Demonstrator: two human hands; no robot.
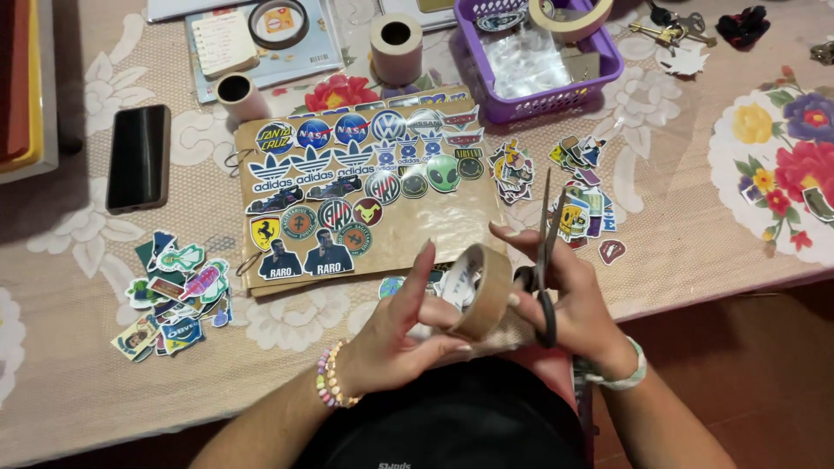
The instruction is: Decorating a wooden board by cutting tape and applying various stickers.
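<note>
My left hand grips a brown roll of tape near the table's front edge, fingers hooked through its core. My right hand holds black-handled scissors, blades pointing up and away, and its fingers also touch the tape roll's far side. Just beyond the hands lies a brown cardboard sheet covered with several stickers.
Loose sticker piles lie at the left and right of the cardboard. A black phone rests at the left. Two tape rolls stand behind, next to a purple basket. Keys lie at the back right.
</note>
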